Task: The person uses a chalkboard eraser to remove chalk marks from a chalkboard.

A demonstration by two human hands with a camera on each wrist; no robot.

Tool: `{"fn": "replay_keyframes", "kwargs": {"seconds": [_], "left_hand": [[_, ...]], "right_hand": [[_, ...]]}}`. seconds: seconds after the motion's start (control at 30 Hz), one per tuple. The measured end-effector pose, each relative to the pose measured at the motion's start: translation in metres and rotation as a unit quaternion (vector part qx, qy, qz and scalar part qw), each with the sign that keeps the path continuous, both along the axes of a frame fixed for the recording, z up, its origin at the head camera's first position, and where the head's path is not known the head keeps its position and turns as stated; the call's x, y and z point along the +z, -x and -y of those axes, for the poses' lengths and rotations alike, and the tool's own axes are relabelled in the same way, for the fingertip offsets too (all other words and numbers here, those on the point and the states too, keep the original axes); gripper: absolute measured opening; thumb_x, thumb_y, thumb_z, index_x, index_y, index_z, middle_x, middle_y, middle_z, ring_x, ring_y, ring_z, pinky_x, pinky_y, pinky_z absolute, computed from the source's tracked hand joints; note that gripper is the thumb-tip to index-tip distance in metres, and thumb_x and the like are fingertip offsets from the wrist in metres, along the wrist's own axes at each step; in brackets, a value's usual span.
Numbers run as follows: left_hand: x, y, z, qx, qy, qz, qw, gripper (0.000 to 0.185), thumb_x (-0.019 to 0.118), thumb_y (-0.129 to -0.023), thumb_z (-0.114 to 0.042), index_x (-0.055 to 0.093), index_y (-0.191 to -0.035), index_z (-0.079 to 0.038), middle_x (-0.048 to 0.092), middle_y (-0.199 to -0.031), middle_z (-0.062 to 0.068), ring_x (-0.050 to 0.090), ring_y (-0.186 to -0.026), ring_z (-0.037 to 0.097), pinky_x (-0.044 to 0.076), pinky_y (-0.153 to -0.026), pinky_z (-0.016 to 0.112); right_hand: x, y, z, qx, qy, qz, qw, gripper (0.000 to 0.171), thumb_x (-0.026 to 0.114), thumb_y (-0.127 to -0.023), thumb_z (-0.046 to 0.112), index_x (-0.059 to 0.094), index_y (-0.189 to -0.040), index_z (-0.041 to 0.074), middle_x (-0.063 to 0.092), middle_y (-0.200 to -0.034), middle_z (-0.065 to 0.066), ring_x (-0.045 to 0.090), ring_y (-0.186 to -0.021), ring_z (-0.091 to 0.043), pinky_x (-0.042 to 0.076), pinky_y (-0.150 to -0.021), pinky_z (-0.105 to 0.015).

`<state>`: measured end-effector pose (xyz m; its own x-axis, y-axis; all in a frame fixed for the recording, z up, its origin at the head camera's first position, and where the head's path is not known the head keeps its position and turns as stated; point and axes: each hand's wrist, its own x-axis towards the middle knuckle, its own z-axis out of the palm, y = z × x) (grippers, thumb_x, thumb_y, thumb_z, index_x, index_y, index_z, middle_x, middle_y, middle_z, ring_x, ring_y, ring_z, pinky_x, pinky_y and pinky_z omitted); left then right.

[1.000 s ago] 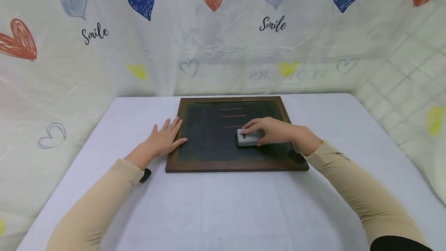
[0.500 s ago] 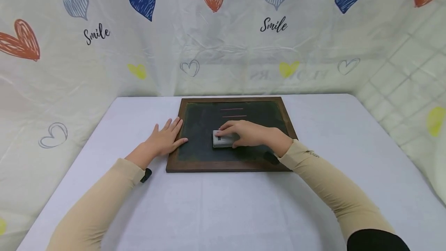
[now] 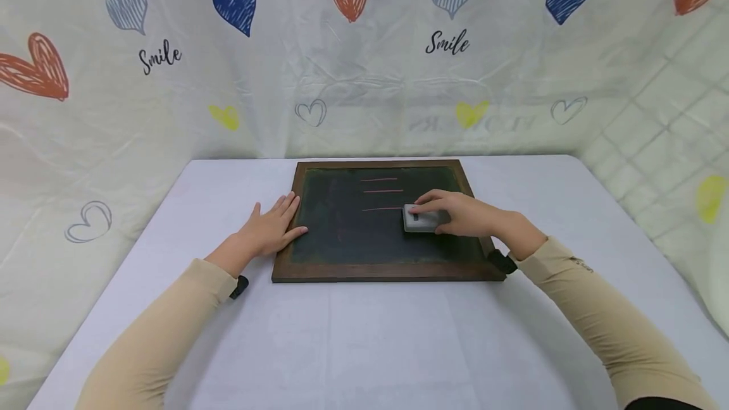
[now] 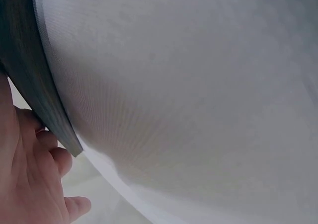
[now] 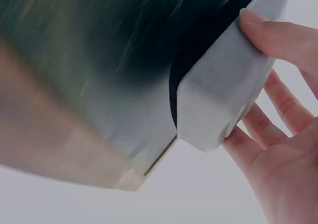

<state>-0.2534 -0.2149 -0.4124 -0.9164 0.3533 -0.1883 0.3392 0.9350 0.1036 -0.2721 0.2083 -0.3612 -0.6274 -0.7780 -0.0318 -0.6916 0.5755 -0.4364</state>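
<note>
A wood-framed chalkboard point(image 3: 285, 258) lies flat on the white table point(image 3: 364, 347). Three short red chalk lines point(image 3: 380, 193) show on its dark surface, toward the far side. My right hand point(image 3: 461, 215) grips a grey eraser block point(image 3: 420, 219) and presses it on the board just right of the nearest line. In the right wrist view the eraser point(image 5: 233, 80) sits between thumb and fingers, its black felt on the blurred board point(image 5: 89, 80). My left hand point(image 3: 272, 228) lies flat with spread fingers on the table against the board's left frame point(image 4: 35, 85).
A white sheet printed with coloured hearts and the word "Smile" point(image 3: 447, 41) hangs behind and around the table. The table's near half point(image 3: 364, 334) carries only my two sleeved forearms.
My right hand slid the eraser left across the board, then back right and slightly farther away, to the end of the third chalk line. The left hand stayed still.
</note>
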Motion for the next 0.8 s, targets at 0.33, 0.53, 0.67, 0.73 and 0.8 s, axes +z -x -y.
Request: {"fn": "replay_keyframes", "kwargs": {"seconds": [0.33,0.53,0.67,0.73,0.8], "left_hand": [[0.001,-0.001,0.001,-0.005,0.004,-0.002,1.0000,0.082,0.041,-0.108,-0.053,0.010,-0.164,-0.001,0.005,-0.171,0.016,0.010,-0.156,0.033,0.005,-0.117,0.071],[0.001,0.000,-0.001,-0.005,0.005,-0.006,1.0000,0.082,0.041,-0.108,-0.054,0.011,-0.164,-0.002,0.006,-0.171,0.016,0.010,-0.156,0.033,0.006,-0.117,0.070],[0.001,0.000,-0.001,-0.005,0.007,-0.006,0.9999,0.082,0.041,-0.108,-0.054,0.011,-0.164,-0.001,0.007,-0.171,0.016,0.010,-0.156,0.033,0.006,-0.118,0.069],[0.001,0.000,-0.001,-0.004,0.008,-0.004,1.0000,0.082,0.041,-0.108,-0.053,0.011,-0.164,-0.001,0.007,-0.171,0.017,0.010,-0.156,0.033,0.006,-0.117,0.070],[0.001,-0.001,-0.001,-0.003,0.011,-0.004,0.9999,0.082,0.041,-0.108,-0.053,0.011,-0.164,-0.001,0.007,-0.171,0.017,0.010,-0.156,0.033,0.006,-0.117,0.070]], "right_hand": [[0.000,0.018,-0.016,-0.034,0.005,0.015,0.999,0.063,0.075,-0.088,-0.010,0.058,-0.146,0.004,0.050,-0.146,-0.020,0.050,-0.132,-0.042,0.049,-0.098,-0.056],[0.002,0.026,-0.014,-0.037,0.000,0.019,0.999,0.062,0.075,-0.087,-0.011,0.059,-0.145,0.004,0.051,-0.145,-0.020,0.050,-0.132,-0.042,0.049,-0.097,-0.055],[0.003,0.035,0.000,-0.023,-0.014,0.019,0.999,0.062,0.076,-0.086,-0.010,0.060,-0.145,0.005,0.051,-0.145,-0.020,0.052,-0.130,-0.041,0.050,-0.095,-0.053],[0.002,0.040,0.011,-0.013,-0.023,0.017,0.999,0.063,0.076,-0.086,-0.010,0.060,-0.145,0.006,0.051,-0.145,-0.019,0.052,-0.130,-0.040,0.050,-0.095,-0.052],[0.001,0.045,0.026,-0.002,-0.028,0.020,0.999,0.063,0.076,-0.086,-0.009,0.060,-0.145,0.007,0.051,-0.146,-0.018,0.052,-0.131,-0.039,0.050,-0.096,-0.051]]}}
